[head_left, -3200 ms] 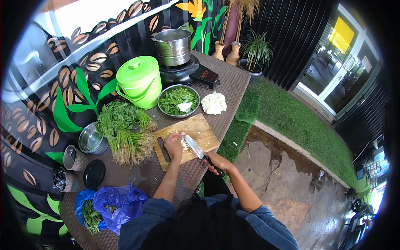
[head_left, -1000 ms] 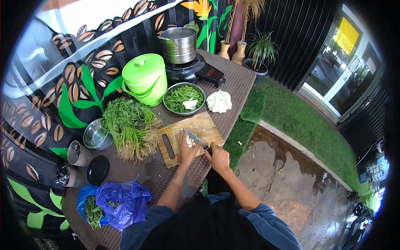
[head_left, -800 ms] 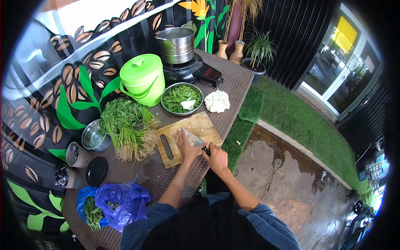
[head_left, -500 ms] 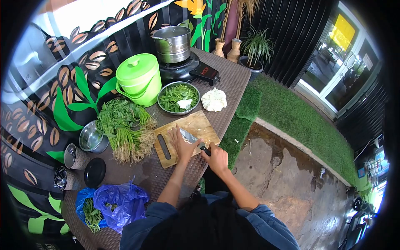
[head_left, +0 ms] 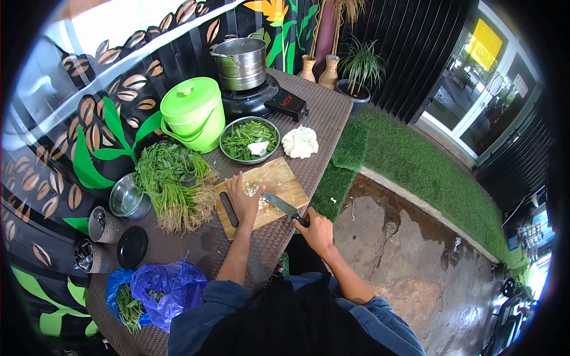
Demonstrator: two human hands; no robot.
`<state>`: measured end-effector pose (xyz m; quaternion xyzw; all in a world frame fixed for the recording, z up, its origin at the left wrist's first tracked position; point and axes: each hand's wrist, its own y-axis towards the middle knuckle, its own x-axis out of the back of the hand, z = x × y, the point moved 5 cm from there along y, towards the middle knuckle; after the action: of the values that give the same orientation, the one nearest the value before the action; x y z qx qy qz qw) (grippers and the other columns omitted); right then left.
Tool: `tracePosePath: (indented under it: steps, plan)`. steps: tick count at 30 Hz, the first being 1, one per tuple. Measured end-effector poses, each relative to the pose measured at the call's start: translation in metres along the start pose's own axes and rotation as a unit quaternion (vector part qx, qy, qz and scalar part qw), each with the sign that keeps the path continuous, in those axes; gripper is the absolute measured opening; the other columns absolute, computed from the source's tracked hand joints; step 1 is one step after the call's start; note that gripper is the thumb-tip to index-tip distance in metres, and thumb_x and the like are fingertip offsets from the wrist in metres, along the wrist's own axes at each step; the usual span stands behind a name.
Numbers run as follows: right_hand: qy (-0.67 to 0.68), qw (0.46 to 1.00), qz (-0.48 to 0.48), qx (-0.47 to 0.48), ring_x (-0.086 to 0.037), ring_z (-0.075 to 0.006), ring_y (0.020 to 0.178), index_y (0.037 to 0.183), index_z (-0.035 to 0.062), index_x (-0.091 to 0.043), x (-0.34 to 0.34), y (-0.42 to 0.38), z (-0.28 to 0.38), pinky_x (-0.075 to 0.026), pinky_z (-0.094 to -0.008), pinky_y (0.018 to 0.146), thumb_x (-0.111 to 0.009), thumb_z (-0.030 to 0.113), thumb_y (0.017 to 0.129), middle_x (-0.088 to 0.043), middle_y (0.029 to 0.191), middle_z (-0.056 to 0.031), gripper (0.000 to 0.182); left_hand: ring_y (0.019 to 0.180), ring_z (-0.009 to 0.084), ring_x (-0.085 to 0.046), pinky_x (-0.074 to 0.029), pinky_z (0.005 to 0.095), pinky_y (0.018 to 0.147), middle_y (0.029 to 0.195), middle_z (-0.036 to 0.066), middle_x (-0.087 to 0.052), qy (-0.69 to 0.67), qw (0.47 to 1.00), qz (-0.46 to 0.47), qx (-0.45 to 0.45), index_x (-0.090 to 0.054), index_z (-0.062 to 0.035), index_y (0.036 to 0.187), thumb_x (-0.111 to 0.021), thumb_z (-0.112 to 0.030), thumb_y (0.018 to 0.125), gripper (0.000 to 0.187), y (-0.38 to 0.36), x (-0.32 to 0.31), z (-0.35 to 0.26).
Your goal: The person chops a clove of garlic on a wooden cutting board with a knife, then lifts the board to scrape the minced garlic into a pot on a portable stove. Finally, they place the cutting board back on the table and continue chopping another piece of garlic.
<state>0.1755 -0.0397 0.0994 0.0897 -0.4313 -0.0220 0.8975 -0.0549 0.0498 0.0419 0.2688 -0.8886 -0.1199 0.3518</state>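
Note:
My right hand (head_left: 319, 232) is wrapped round the black handle of a kitchen knife (head_left: 282, 205). Its blade points left over the wooden cutting board (head_left: 284, 172), close to my left hand. Small chopped white pieces (head_left: 263, 203) lie on the board between the blade and that hand; their kind is too small to tell. My left hand (head_left: 243, 202) rests at the board's left part, next to the handle slot, with fingers stretched out and the thumb apart. Beyond the board stand a metal bowl of cut green leaves (head_left: 249, 137) and a white, lumpy bundle (head_left: 300, 142).
Left of the board lies a bunch of rooted greens (head_left: 175, 184). Behind are a green lidded bucket (head_left: 193, 113) and a steel pot (head_left: 240, 65) on a black stove (head_left: 249, 101). A glass bowl (head_left: 129, 199), black lid (head_left: 132, 247) and blue plastic bag (head_left: 169, 291) sit leftward.
The knife has moved away from my left hand, down and to the right with my right hand. My left hand has shifted left on the board, uncovering more white pieces.

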Motion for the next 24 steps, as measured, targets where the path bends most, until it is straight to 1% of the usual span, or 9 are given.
tracePosePath:
  steps: [2,4,5,7,10,14,17,19,24]
  plan:
    - [0.002,1.0,-0.007,-0.003,-0.065,-0.0329,0.066,0.08,0.001,-0.056,-0.003,-0.003,-0.006,-0.05,-0.0414,0.061,-0.073,0.03,0.076,-0.064,0.069,-0.0163,0.035,0.133,0.0365,-0.032,-0.025,0.0475,0.11,0.139,0.016,-0.044,0.003,1.0,-0.013,-0.008,-0.052,-0.0099,0.132,-0.083,-0.034,0.067,0.076,0.001,0.003,0.007]
    - [0.005,1.0,-0.012,-0.006,-0.065,-0.0326,0.067,0.079,0.0015,-0.056,-0.006,-0.004,-0.012,-0.05,-0.041,0.061,-0.074,0.032,0.075,-0.064,0.069,-0.0166,0.036,0.112,0.0316,-0.049,-0.034,0.0447,0.097,0.119,0.011,-0.06,-0.003,1.0,0.006,0.009,-0.069,-0.0093,0.106,-0.08,-0.028,0.071,0.042,0.002,0.009,0.008]
    - [0.002,1.0,-0.013,-0.011,-0.065,-0.0329,0.068,0.079,0.0014,-0.056,-0.007,-0.004,-0.016,-0.05,-0.0413,0.061,-0.074,0.033,0.076,-0.064,0.069,-0.0168,0.036,0.112,0.0316,-0.049,-0.034,0.0447,0.097,0.119,0.011,-0.06,-0.002,1.0,0.006,0.008,-0.069,-0.0093,0.106,-0.08,-0.028,0.071,0.042,0.002,0.012,0.007]
    - [0.0,1.0,-0.015,-0.017,-0.065,-0.0332,0.068,0.079,0.0013,-0.056,-0.008,-0.004,-0.019,-0.05,-0.0415,0.062,-0.073,0.033,0.076,-0.064,0.069,-0.0171,0.036,0.092,0.0272,-0.054,-0.036,0.0422,0.085,0.094,0.006,-0.067,-0.019,0.997,0.071,0.025,-0.073,-0.0098,0.083,-0.079,-0.024,0.072,0.019,0.002,0.009,0.008]
    - [0.001,1.0,-0.004,-0.015,-0.065,-0.0341,0.067,0.082,-0.0004,-0.056,-0.013,-0.003,-0.019,-0.051,-0.0424,0.062,-0.073,0.031,0.076,-0.065,0.07,-0.0173,0.036,0.086,0.0258,-0.057,-0.036,0.0393,0.084,0.083,0.004,-0.068,-0.025,0.997,0.077,0.02,-0.074,-0.0113,0.076,-0.078,-0.023,0.073,0.013,-0.004,0.01,0.006]
    - [0.01,1.0,-0.005,-0.025,-0.065,-0.0342,0.067,0.082,-0.0007,-0.057,-0.019,-0.002,-0.019,-0.051,-0.0424,0.062,-0.073,0.031,0.076,-0.065,0.07,-0.0175,0.036,0.085,0.0274,-0.058,-0.038,0.0399,0.084,0.084,0.006,-0.068,0.017,0.999,0.018,-0.042,-0.074,-0.009,0.08,-0.078,-0.02,0.073,0.014,-0.011,0.011,0.009]
    - [0.014,1.0,-0.002,-0.028,-0.065,-0.0343,0.067,0.082,-0.0006,-0.057,-0.023,0.0,-0.02,-0.051,-0.0424,0.061,-0.073,0.033,0.076,-0.065,0.07,-0.0176,0.037,0.081,0.0266,-0.061,-0.045,0.0362,0.076,0.085,0.011,-0.068,-0.046,0.994,0.09,-0.038,-0.073,-0.0045,0.082,-0.076,-0.014,0.075,0.012,-0.013,0.009,0.012]
    - [0.017,0.999,-0.001,-0.028,-0.065,-0.0344,0.067,0.082,-0.0004,-0.058,-0.023,0.002,-0.02,-0.051,-0.0424,0.061,-0.073,0.033,0.076,-0.065,0.07,-0.0176,0.037,0.065,0.0173,-0.062,-0.047,0.0276,0.06,0.078,0.014,-0.068,-0.066,0.991,0.117,0.0,-0.072,-0.0007,0.085,-0.075,-0.003,0.075,0.01,-0.017,0.017,0.004]
    - [0.018,0.999,-0.017,-0.026,-0.063,-0.0325,0.062,0.077,0.0005,-0.057,-0.024,0.012,-0.024,-0.048,-0.0411,0.058,-0.073,0.034,0.076,-0.063,0.065,-0.0148,0.037,0.064,0.0168,-0.062,-0.049,0.0268,0.062,0.079,0.013,-0.069,-0.16,0.984,0.079,-0.009,-0.071,0.0014,0.087,-0.078,-0.005,0.073,0.017,-0.023,0.013,0.018]
